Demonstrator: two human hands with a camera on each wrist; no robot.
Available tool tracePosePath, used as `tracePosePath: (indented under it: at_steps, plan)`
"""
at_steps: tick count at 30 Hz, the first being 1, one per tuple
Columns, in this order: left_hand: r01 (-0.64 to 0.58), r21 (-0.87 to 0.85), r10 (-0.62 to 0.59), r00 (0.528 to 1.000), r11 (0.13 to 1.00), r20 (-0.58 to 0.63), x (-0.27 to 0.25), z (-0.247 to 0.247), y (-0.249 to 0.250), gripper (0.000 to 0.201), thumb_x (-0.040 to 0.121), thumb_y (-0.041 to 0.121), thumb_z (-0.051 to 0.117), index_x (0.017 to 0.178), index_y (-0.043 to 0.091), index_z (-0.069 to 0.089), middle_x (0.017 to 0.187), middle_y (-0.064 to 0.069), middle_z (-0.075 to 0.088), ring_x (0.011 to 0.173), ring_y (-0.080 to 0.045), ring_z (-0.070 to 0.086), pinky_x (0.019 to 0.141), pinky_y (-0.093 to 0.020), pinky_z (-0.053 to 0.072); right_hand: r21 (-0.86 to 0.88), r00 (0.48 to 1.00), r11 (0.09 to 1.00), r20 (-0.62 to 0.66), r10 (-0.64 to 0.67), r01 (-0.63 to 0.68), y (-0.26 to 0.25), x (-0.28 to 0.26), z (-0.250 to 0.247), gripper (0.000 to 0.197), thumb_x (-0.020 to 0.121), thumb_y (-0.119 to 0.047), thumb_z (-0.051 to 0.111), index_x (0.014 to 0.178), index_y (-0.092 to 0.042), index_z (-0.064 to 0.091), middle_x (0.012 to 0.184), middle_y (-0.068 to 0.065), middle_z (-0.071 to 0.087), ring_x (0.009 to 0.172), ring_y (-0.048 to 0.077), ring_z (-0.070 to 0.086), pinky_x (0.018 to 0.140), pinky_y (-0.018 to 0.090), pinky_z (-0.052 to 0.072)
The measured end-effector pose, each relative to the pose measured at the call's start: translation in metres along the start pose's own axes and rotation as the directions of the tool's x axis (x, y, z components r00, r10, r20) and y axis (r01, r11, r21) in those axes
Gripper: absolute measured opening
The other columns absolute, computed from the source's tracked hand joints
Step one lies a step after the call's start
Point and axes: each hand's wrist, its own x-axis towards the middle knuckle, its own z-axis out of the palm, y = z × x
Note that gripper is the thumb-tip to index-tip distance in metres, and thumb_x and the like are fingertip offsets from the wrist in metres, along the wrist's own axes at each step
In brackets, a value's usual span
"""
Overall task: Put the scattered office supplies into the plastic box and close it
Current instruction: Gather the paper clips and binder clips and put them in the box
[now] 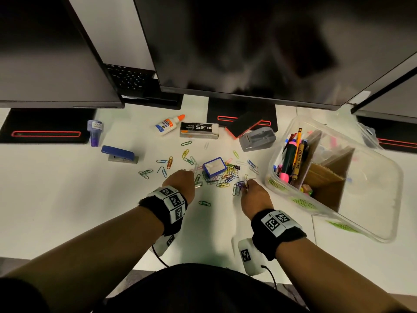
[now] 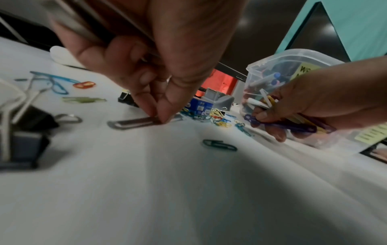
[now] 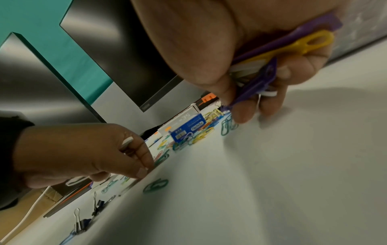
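The left hand (image 2: 146,54) pinched a grey clip (image 2: 134,123) lying flat on the desk (image 1: 56,195), and the right hand (image 3: 251,54) held a bunch of clips (image 3: 270,54) in curled fingers. The box (image 1: 383,175) stood open just right of the right hand. Best to slide a nail under each clip first — they lay very flat — then drop the bunch into the box.

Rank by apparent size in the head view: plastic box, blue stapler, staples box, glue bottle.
1. plastic box, by far the largest
2. staples box and blue stapler: they look alike, so unranked
3. glue bottle, smallest

All sit at similar depth on the desk.
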Motion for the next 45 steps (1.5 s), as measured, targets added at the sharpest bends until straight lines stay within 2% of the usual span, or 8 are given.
tracePosePath:
  at_steps: [3, 8, 17, 20, 24, 32, 39, 45]
  plan:
    - [-0.020, -0.002, 0.020, 1.000, 1.000, 0.007, -0.002, 0.002, -0.006, 0.031, 0.093, 0.016, 0.045, 0.123, 0.010, 0.051, 0.127, -0.011, 0.051, 0.115, -0.028, 0.054, 0.098, -0.037, 0.046, 0.060, 1.000, 0.998, 0.001, -0.014, 0.014, -0.005, 0.000, 0.003, 0.026, 0.097, -0.015, 0.039, 0.116, -0.001, 0.052, 0.112, 0.017, 0.063, 0.107, 0.034, 0.058, 0.089, 0.032, 0.043]
    - [-0.063, -0.027, 0.063, 0.998, 0.998, 0.012, -0.004, -0.001, -0.016, 0.033, 0.096, 0.019, 0.042, 0.126, 0.009, 0.047, 0.128, -0.011, 0.056, 0.117, -0.027, 0.054, 0.098, -0.034, 0.043, 0.494, 0.993, 0.869, 0.114, -0.042, -0.020, -0.015, -0.010, 0.008, 0.018, 0.098, -0.011, 0.041, 0.082, -0.013, 0.050, 0.064, 0.002, 0.059, 0.058, 0.017, 0.051, 0.057, 0.019, 0.043]
    - [-0.101, -0.239, 0.101, 0.995, 0.966, -0.014, -0.007, -0.050, -0.009, 0.032, 0.097, 0.023, 0.042, 0.122, 0.008, 0.056, 0.127, -0.014, 0.059, 0.116, -0.030, 0.053, 0.093, -0.030, 0.041, 0.895, 0.962, 0.386, 0.268, -0.060, -0.225, -0.059, -0.039, -0.032, 0.016, 0.097, -0.003, 0.041, 0.090, -0.008, 0.054, 0.057, 0.008, 0.057, 0.045, 0.016, 0.048, 0.052, 0.025, 0.043]
    - [-0.131, -0.413, 0.125, 0.991, 0.901, -0.043, -0.009, -0.075, -0.004, 0.025, 0.097, 0.022, 0.041, 0.109, 0.009, 0.059, 0.113, -0.011, 0.062, 0.088, -0.023, 0.056, 0.065, -0.017, 0.044, 0.931, 0.974, 0.326, 0.204, -0.098, -0.162, -0.065, -0.050, -0.067, 0.015, 0.095, -0.001, 0.043, 0.090, -0.006, 0.056, 0.059, 0.011, 0.058, 0.043, 0.017, 0.050, 0.047, 0.024, 0.042]
    - [-0.073, -0.598, 0.085, 0.996, 0.798, -0.008, -0.018, -0.103, 0.005, 0.026, 0.098, 0.028, 0.041, 0.089, 0.010, 0.058, 0.071, 0.001, 0.052, 0.056, -0.010, 0.042, 0.042, -0.017, 0.034, 0.921, 0.990, 0.385, 0.101, -0.096, -0.057, -0.049, -0.054, -0.120, 0.013, 0.094, -0.007, 0.049, 0.085, -0.011, 0.058, 0.058, 0.006, 0.057, 0.044, 0.014, 0.050, 0.041, 0.020, 0.040]
    - [-0.012, -0.735, 0.180, 0.972, 0.678, 0.151, -0.033, -0.108, 0.090, 0.022, 0.096, 0.026, 0.047, 0.080, 0.013, 0.056, 0.061, 0.001, 0.041, 0.051, -0.008, 0.034, 0.036, -0.014, 0.024, 0.654, 0.976, 0.744, -0.039, 0.215, -0.138, 0.035, -0.019, -0.200, 0.013, 0.092, -0.007, 0.052, 0.080, -0.009, 0.056, 0.068, 0.011, 0.058, 0.052, 0.020, 0.049, 0.048, 0.025, 0.043]
    - [-0.158, -0.559, 0.295, 0.941, 0.814, 0.163, -0.036, -0.098, 0.199, 0.029, 0.093, 0.017, 0.054, 0.065, 0.012, 0.048, 0.057, -0.003, 0.043, 0.046, -0.013, 0.035, 0.038, -0.017, 0.029, 0.087, 0.989, 0.986, -0.016, 0.145, -0.143, 0.061, 0.028, -0.222, 0.015, 0.089, -0.014, 0.058, 0.094, -0.003, 0.065, 0.104, 0.018, 0.068, 0.083, 0.026, 0.056, 0.073, 0.030, 0.043]
    - [-0.239, -0.158, 0.256, 0.961, 0.958, 0.103, -0.026, -0.094, 0.252, 0.024, 0.091, 0.028, 0.052, 0.098, 0.008, 0.064, 0.089, -0.014, 0.064, 0.079, -0.027, 0.062, 0.069, -0.029, 0.048, -0.098, 0.992, 0.991, 0.072, 0.103, -0.096, 0.064, 0.047, -0.219, 0.023, 0.084, -0.015, 0.065, 0.105, -0.006, 0.065, 0.108, 0.013, 0.066, 0.099, 0.028, 0.063, 0.091, 0.035, 0.050]
